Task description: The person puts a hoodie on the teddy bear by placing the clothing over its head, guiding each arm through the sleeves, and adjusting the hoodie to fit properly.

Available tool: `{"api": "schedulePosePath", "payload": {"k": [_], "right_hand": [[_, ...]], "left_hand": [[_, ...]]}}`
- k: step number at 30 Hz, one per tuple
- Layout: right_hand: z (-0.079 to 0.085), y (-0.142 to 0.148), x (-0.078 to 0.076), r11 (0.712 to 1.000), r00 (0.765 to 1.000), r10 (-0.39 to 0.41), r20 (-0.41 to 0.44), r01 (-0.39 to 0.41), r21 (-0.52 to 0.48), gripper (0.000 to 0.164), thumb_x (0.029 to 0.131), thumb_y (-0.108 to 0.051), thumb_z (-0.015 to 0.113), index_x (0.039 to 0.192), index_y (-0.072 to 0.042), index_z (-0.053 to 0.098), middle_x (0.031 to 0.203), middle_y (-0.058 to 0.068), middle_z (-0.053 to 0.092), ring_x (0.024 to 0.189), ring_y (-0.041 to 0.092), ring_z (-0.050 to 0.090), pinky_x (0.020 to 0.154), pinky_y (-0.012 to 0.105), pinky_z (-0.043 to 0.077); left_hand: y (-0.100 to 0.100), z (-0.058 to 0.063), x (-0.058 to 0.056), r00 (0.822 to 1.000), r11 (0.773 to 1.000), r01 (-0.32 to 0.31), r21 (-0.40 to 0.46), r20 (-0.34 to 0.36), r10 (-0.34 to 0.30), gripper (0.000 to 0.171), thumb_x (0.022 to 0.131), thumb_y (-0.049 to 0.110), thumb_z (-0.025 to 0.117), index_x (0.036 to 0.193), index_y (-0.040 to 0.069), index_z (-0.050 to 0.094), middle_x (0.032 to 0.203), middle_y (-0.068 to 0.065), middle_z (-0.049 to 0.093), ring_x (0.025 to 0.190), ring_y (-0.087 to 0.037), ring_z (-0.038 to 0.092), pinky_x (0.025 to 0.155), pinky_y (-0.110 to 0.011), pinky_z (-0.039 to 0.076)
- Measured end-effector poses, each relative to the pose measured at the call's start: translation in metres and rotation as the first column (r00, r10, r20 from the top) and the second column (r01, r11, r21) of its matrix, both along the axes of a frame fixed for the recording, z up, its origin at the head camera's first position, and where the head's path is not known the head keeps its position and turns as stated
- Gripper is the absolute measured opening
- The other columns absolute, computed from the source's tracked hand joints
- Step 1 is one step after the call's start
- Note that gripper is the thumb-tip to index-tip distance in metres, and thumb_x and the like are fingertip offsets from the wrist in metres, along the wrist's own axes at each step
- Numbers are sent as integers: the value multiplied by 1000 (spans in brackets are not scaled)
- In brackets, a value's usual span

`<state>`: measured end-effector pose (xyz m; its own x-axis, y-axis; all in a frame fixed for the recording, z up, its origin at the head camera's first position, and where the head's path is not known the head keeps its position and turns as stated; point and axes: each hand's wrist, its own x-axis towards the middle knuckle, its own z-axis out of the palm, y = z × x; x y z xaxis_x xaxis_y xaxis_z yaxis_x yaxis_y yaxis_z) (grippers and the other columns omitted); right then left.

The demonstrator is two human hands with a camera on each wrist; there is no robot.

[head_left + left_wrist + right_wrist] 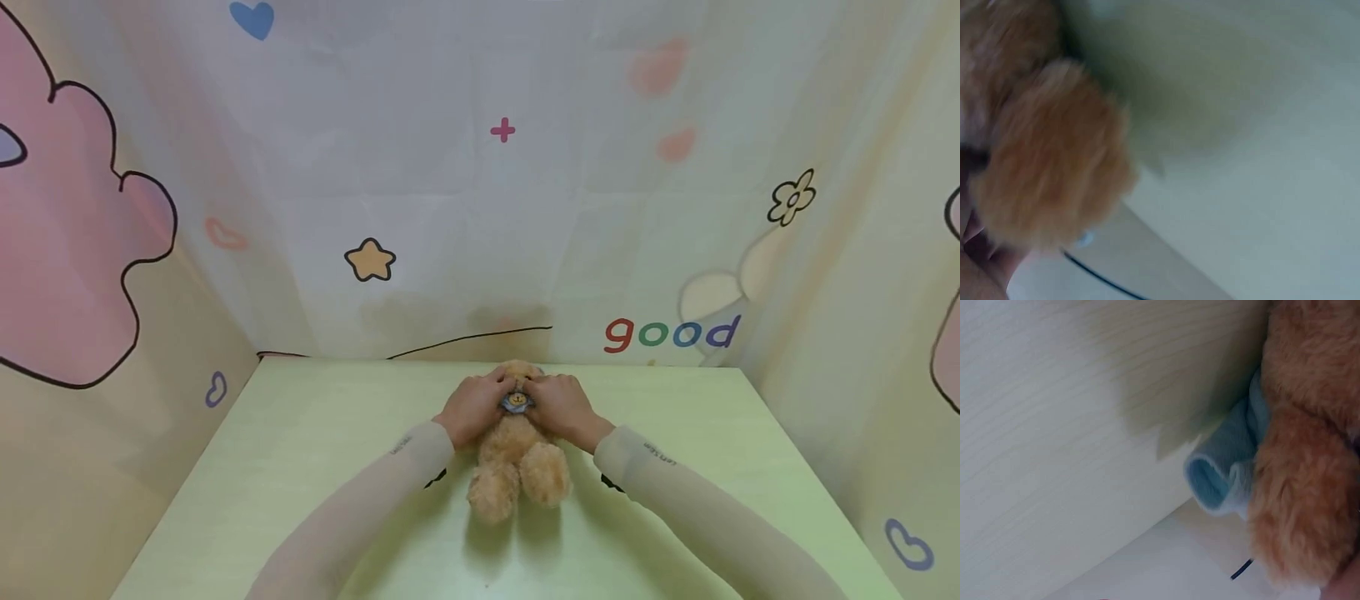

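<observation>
Pale sleeves (322, 525), both forearms, nearest cam; small dk. print near each cuff. Next out: tan plush bear (513, 437), approx. mid-width on table (322, 433), twd. far edge; feet (545, 477) twd. me, head away. Shadows show below feet; can't tell if body rests flat.

L hand (471, 407) grips bear's upper body from my L, fingers curled in; R hand (564, 408) does same from R. Thumbs close together at bear's muzzle, just above blue cloth (507, 407) w/ round yellow bear-face badge (517, 400). Can't tell whether fingertips pinch fur or cloth.

R wrist view: blue cloth has open tube-like end, sticks out beside furry limb. L wrist view: blurred, mostly fur; only bit of L hand at lower L edge.

Beyond table: pale backdrop (465, 167) w/ "good" lettering (672, 333) R of bear, orange star (371, 260) to L, pink plus (503, 130) higher up, blue heart (253, 20) near top.
</observation>
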<state>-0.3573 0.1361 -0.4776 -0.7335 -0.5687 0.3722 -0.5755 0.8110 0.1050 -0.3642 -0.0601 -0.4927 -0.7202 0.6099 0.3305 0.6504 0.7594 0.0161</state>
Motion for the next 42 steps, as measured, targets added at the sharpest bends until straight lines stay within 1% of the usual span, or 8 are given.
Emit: {"api": "schedulePosePath", "payload": {"k": [8, 18, 23, 27, 33, 35, 38, 42], "right_hand": [[6, 23, 5, 984, 950, 147, 274, -113, -137, 30, 92, -33, 64, 112, -13, 75, 106, 0, 63, 89, 17, 61, 77, 38, 53], [-4, 32, 17, 964, 939, 218, 266, -164, -210, 20, 95, -30, 63, 106, -16, 73, 107, 2, 65, 95, 18, 60, 81, 38, 53], [-1, 38, 19, 937, 919, 168, 357, -35, -349, 17, 94, -24, 64, 102, -14, 73, 99, 1, 70, 86, 18, 68, 78, 38, 55], [-2, 45, 20, 917, 907, 52, 419, 123, -379, 17, 94, -23, 62, 103, -14, 72, 102, 4, 70, 89, 21, 66, 81, 42, 54], [-4, 48, 14, 881, 789, 61, 611, 244, -404, 32, 94, -17, 60, 125, -11, 61, 121, 17, 67, 102, 31, 68, 85, 47, 54], [-7, 48, 11, 873, 755, 85, 650, 257, -414, 36, 95, -16, 59, 131, -11, 57, 123, 20, 65, 102, 31, 68, 85, 46, 55], [-12, 46, 9, 879, 737, 97, 669, 252, -404, 39, 96, -16, 57, 134, -11, 53, 121, 20, 66, 97, 27, 70, 80, 41, 56], [-13, 44, 8, 881, 749, 90, 657, 248, -403, 40, 97, -18, 57, 135, -9, 49, 115, 17, 69, 93, 23, 70, 75, 36, 56]], "left_hand": [[-29, 12, 3, 987, 998, 18, -60, 159, -8, 33, 98, 25, 59, 130, 21, 63, 127, -1, 54, 100, -14, 59, 83, -30, 52], [-40, 7, 24, 949, 992, 105, -65, 306, -80, 38, 100, 32, 55, 135, 16, 61, 126, -2, 62, 108, -19, 60, 90, -36, 52], [-41, 2, 19, 902, 986, 7, 169, 424, -79, 30, 101, 26, 53, 125, 15, 67, 118, -2, 68, 106, -17, 63, 91, -36, 51], [-46, -3, 12, 869, 922, -146, 358, 491, -53, 32, 102, 23, 52, 130, 9, 60, 125, -10, 63, 114, -26, 60, 95, -43, 50], [-49, -9, -1, 732, 870, -294, 395, 679, -61, 41, 103, 32, 51, 137, 10, 56, 137, -10, 58, 127, -31, 54, 103, -49, 45], [-46, -10, -2, 737, 893, -264, 365, 674, -57, 32, 102, 30, 51, 124, 10, 64, 125, -11, 65, 114, -29, 61, 96, -46, 48], [-42, -8, -3, 780, 928, -212, 307, 625, -29, 22, 101, 24, 54, 107, 9, 69, 109, -9, 69, 93, -21, 62, 83, -38, 50], [-41, 1, -7, 776, 910, -267, 317, 630, 8, 34, 101, 33, 53, 123, 10, 62, 110, -9, 70, 92, -18, 65, 79, -37, 52]]}}
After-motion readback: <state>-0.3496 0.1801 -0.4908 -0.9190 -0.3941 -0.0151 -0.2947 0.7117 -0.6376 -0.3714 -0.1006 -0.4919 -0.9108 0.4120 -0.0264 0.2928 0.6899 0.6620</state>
